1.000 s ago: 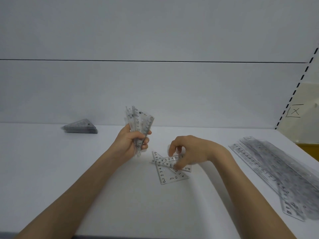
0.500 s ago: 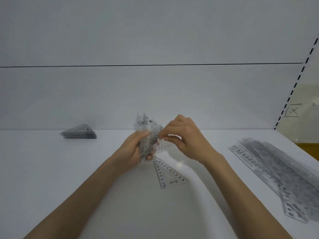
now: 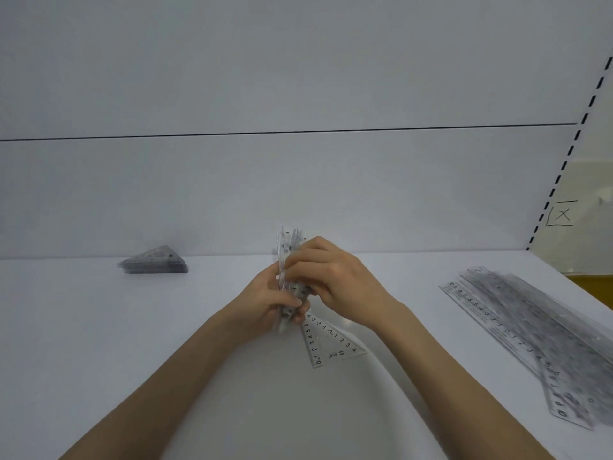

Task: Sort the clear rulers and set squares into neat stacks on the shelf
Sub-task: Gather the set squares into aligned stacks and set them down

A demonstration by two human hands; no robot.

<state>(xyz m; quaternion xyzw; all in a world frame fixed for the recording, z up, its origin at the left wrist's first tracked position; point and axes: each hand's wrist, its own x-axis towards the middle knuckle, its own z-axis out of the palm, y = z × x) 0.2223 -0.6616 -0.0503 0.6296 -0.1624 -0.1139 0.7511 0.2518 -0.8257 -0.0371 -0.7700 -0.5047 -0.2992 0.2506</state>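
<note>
Fingers (image 3: 293, 303) of the left hand (image 3: 262, 297) curl round an upright bundle of set squares (image 3: 286, 242), and the right hand (image 3: 335, 273) pinches the bundle from the right. A loose set square (image 3: 328, 343) lies flat on the shelf (image 3: 132, 343), just nearer than both hands. The rulers (image 3: 530, 327) lie well to the right.

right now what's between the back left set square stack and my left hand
Nothing: in the head view, bare white shelf runs from the set square stack to the left hand gripping the bundle.
</note>
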